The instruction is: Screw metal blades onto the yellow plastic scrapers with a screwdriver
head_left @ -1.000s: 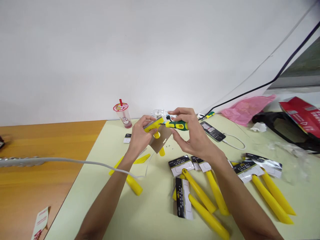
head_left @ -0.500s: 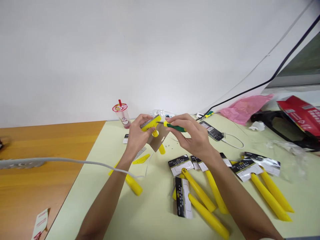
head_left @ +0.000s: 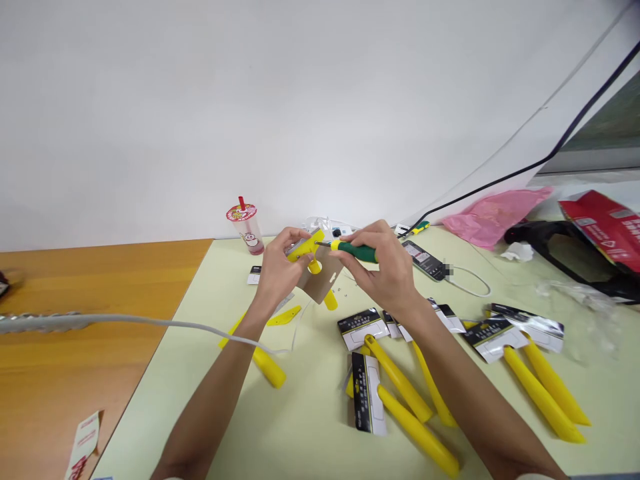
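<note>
My left hand (head_left: 278,267) is closed on the head of a yellow scraper (head_left: 303,248), holding it tilted above the table. A brown card (head_left: 324,279) hangs on the scraper below the head, and its yellow handle shows under the card. In my right hand (head_left: 390,273) is a screwdriver (head_left: 361,252) with a green and yellow handle, pointing left. Its tip meets the scraper head near a screw position; the exact contact is too small to tell. A loose yellow plate (head_left: 284,317) and a yellow handle (head_left: 269,368) lie beneath my left forearm. Tiny screws lie beyond the card.
Several yellow scrapers (head_left: 400,377) with black-and-white cards lie at the front and right. A lidded cup (head_left: 247,230) stands at the back. A phone (head_left: 425,260) with a white cable lies behind my right hand. A grey cable (head_left: 165,323) crosses at left. Pink plastic (head_left: 493,217) lies far right.
The view has shifted slightly. The screwdriver's tip stays at the scraper head, and my right hand's fingers have turned a little around its handle. My left hand keeps its hold.
</note>
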A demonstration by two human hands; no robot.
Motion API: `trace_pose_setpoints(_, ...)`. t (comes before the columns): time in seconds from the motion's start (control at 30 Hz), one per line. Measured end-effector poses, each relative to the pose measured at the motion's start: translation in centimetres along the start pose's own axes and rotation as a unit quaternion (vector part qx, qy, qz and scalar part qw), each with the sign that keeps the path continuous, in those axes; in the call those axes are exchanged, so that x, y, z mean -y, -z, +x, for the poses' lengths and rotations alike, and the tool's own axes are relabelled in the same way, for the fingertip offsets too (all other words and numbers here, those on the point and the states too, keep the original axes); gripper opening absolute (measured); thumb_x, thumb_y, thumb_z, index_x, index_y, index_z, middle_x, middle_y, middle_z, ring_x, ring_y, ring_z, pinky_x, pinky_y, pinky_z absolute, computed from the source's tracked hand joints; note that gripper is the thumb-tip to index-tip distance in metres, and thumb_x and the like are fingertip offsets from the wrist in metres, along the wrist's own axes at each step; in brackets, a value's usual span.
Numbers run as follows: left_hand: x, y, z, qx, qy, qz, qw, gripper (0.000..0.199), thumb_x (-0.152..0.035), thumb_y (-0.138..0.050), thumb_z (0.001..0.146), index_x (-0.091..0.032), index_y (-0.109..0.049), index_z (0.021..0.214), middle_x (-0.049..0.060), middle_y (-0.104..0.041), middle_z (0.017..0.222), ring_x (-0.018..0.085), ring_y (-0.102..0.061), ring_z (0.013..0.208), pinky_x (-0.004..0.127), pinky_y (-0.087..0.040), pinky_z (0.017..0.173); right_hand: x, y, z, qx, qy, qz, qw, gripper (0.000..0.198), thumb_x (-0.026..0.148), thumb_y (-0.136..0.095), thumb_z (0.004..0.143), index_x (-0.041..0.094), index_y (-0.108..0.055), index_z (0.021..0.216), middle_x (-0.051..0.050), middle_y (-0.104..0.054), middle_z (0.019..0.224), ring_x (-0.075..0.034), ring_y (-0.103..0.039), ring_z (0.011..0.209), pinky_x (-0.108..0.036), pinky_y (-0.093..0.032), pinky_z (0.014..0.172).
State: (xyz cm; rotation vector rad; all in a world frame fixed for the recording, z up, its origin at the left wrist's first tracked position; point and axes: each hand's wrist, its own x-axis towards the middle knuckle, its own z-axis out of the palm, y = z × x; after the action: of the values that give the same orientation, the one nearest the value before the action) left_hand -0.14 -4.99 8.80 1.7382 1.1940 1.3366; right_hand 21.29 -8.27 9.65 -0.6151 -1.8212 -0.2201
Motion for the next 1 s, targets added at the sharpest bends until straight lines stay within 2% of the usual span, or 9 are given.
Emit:
trace_pose_setpoints(0.07, 0.1, 0.0, 0.0, -0.003, -0.004, 0.007, 1.000, 0.025, -0.018, -0.077, 0.081, -0.026, -0.072, 0.104, 0.003, -0.079, 0.117, 0.025, -0.072, 0.121, 0.040, -0.051, 0.113, 0.0, 0.3, 0.1, 0.050, -0.031, 0.050, 0.997, 0.041, 0.018, -0.072, 0.104, 0.031, -0.053, 0.138, -0.013, -0.068, 0.133, -0.029, -0.072, 0.126, -0.052, -0.069, 0.096)
trace_pose_setpoints(0.13, 0.2, 0.1, 0.1, -0.005, -0.005, 0.007, 1.000, 0.024, -0.019, -0.077, 0.080, -0.025, -0.072, 0.103, 0.002, -0.079, 0.115, 0.025, -0.072, 0.120, 0.040, -0.051, 0.113, 0.0, 0.5, 0.2, 0.082, -0.025, 0.076, 0.993, 0.041, 0.014, -0.066, 0.106, 0.031, -0.054, 0.140, -0.013, -0.068, 0.139, -0.029, -0.070, 0.134, -0.055, -0.066, 0.105)
trace_pose_setpoints(0.27, 0.2, 0.0, -0.1, 0.004, -0.008, 0.000, 1.000, 0.023, -0.020, -0.077, 0.080, -0.026, -0.072, 0.102, 0.002, -0.079, 0.115, 0.026, -0.072, 0.119, 0.041, -0.050, 0.115, -0.1, 0.2, -0.2, 0.016, 0.035, -0.028, 0.999, 0.029, 0.015, -0.073, 0.103, 0.032, -0.062, 0.124, -0.006, -0.074, 0.110, -0.022, -0.077, 0.094, -0.038, -0.070, 0.077)
trace_pose_setpoints(0.33, 0.4, -0.1, -0.1, 0.012, -0.011, -0.001, 1.000, 0.022, -0.020, -0.076, 0.082, -0.026, -0.072, 0.102, 0.003, -0.079, 0.116, 0.026, -0.072, 0.119, 0.042, -0.051, 0.114, -0.1, 0.0, -0.2, 0.001, 0.030, -0.056, 0.998, 0.030, 0.018, -0.075, 0.103, 0.032, -0.061, 0.124, -0.006, -0.072, 0.106, -0.022, -0.076, 0.091, -0.037, -0.069, 0.071)
trace_pose_setpoints(0.5, 0.8, 0.1, 0.1, 0.005, -0.012, -0.005, 1.000, 0.022, -0.019, -0.074, 0.082, -0.025, -0.072, 0.102, 0.003, -0.079, 0.116, 0.026, -0.072, 0.120, 0.041, -0.052, 0.112, 0.2, 0.2, 0.1, 0.092, -0.006, 0.055, 0.994, 0.041, 0.010, -0.060, 0.107, 0.030, -0.052, 0.142, -0.016, -0.062, 0.145, -0.030, -0.064, 0.141, -0.055, -0.067, 0.103)
trace_pose_setpoints(0.7, 0.0, 0.1, -0.1, 0.003, 0.000, -0.010, 1.000, 0.031, -0.018, -0.078, 0.080, -0.026, -0.071, 0.109, 0.003, -0.080, 0.123, 0.026, -0.073, 0.126, 0.040, -0.052, 0.113, -0.5, -0.5, -0.4, -0.009, 0.038, -0.012, 0.999, 0.039, 0.016, -0.078, 0.100, 0.032, -0.057, 0.129, -0.004, -0.073, 0.106, -0.023, -0.077, 0.093, -0.038, -0.068, 0.071)
trace_pose_setpoints(0.77, -0.2, 0.0, -0.1, 0.005, 0.002, -0.010, 1.000, 0.032, -0.017, -0.078, 0.081, -0.027, -0.071, 0.110, 0.003, -0.080, 0.123, 0.027, -0.073, 0.126, 0.040, -0.053, 0.111, -0.5, -0.3, -0.2, -0.010, 0.007, -0.002, 1.000, 0.040, 0.018, -0.078, 0.100, 0.031, -0.056, 0.130, -0.007, -0.071, 0.112, -0.026, -0.076, 0.102, -0.043, -0.069, 0.079)
trace_pose_setpoints(0.9, -0.1, 0.0, -0.1, -0.007, -0.005, -0.004, 1.000, 0.032, -0.017, -0.079, 0.081, -0.027, -0.071, 0.110, 0.002, -0.080, 0.123, 0.026, -0.073, 0.127, 0.039, -0.053, 0.111, -0.5, 0.2, 0.0, 0.069, -0.024, 0.070, 0.995, 0.042, 0.014, -0.067, 0.105, 0.029, -0.051, 0.141, -0.016, -0.065, 0.141, -0.030, -0.068, 0.135, -0.053, -0.067, 0.102)
trace_pose_setpoints(1.0, 0.0, 0.0, -0.1, -0.010, -0.007, -0.010, 1.000, 0.032, -0.017, -0.079, 0.081, -0.026, -0.072, 0.110, 0.003, -0.081, 0.122, 0.027, -0.074, 0.125, 0.040, -0.054, 0.111, -0.8, 0.1, -0.3, 0.051, 0.022, 0.030, 0.998, 0.038, 0.015, -0.070, 0.105, 0.031, -0.054, 0.136, -0.008, -0.075, 0.118, -0.025, -0.077, 0.111, -0.042, -0.069, 0.086)
